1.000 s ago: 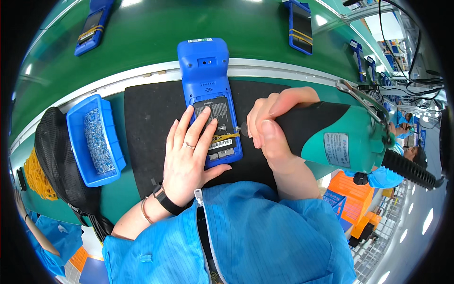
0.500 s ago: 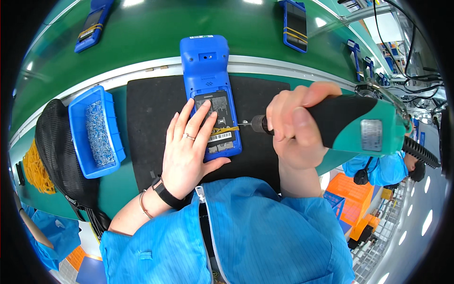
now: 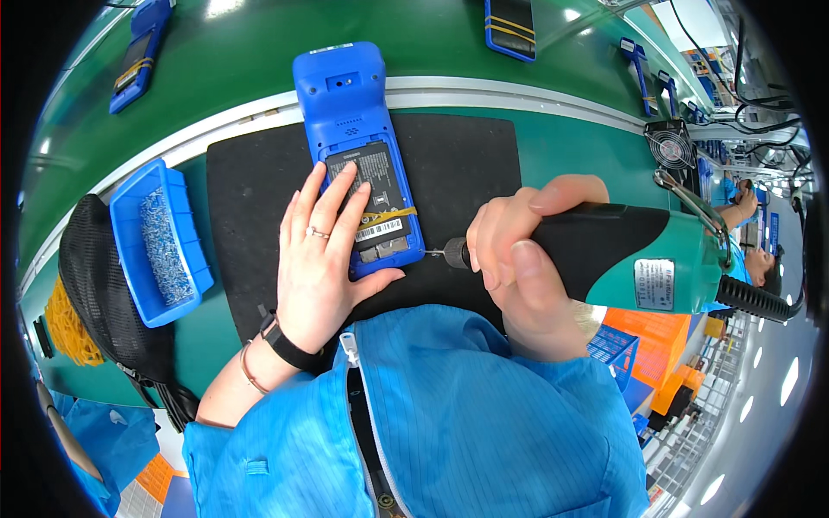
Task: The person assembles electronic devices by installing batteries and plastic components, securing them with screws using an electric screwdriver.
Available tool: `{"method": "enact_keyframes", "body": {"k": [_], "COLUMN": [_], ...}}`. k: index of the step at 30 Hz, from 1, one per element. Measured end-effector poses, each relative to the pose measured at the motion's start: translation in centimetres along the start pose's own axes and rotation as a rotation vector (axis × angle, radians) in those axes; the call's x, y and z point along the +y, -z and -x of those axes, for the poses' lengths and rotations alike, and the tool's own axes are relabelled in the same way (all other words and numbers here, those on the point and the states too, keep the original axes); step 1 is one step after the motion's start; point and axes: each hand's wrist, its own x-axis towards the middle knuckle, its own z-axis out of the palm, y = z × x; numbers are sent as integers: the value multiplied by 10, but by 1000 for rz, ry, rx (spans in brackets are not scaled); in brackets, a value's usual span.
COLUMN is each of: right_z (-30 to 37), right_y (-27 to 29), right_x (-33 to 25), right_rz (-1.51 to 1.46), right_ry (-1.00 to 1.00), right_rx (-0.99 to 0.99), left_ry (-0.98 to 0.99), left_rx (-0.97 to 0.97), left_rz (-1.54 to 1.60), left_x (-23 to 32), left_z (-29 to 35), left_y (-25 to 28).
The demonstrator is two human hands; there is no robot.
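A blue handheld terminal (image 3: pixel 350 104) lies back side up on a black mat (image 3: pixel 466 164), its compartment uncovered. Inside sits a black battery (image 3: pixel 376 177), crossed by a yellow rubber band (image 3: pixel 399 212). My left hand (image 3: pixel 318 246) rests flat on the terminal's left side, fingers spread over the battery and thumb near the bottom edge. In my right hand (image 3: pixel 527 259) is a green and black electric screwdriver (image 3: pixel 604 250), held sideways. Its bit reaches the terminal's lower right side; whether it touches I cannot tell.
Left of the mat stands a blue bin (image 3: pixel 200 259) of small screws (image 3: pixel 164 246), beside a black mesh bag (image 3: pixel 108 276) and yellow rubber bands (image 3: pixel 65 324). More banded terminals (image 3: pixel 511 26) lie on the green surface beyond the white rail. A fan (image 3: pixel 672 147) stands right; a person (image 3: pixel 764 259) is farther off.
The screwdriver's bit has moved from beside the rubber band down toward the terminal's lower right corner. My left hand keeps its place on the terminal; the whole view has shifted slightly.
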Motion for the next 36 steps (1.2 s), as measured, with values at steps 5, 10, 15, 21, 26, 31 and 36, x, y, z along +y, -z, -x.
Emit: {"method": "enact_keyframes", "body": {"k": [5, 10, 15, 21, 26, 31, 36], "right_z": [1, 0, 0, -7, -4, -5, -8], "right_y": [0, 0, 1, -1, -1, -11, -7], "right_x": [2, 3, 2, -3, 2, 1, -8], "right_rz": [37, 60, 150, 329, 262, 95, 10], "right_ry": [-5, -8, 26, 1, -5, 6, 58], "right_rx": [12, -18, -110, -251, -197, -30, -26], "left_ry": [1, 13, 14, -4, -1, -3, -7], "left_rx": [-6, -25, -32, -11, -11, -1, 2], "left_rz": [11, 6, 7, -3, -9, -8, -5], "left_x": [0, 1, 2, -3, 0, -1, 1], "left_z": [0, -1, -3, 1, 0, 0, 1], "left_y": [0, 1, 0, 0, 3, 3, 3]}}
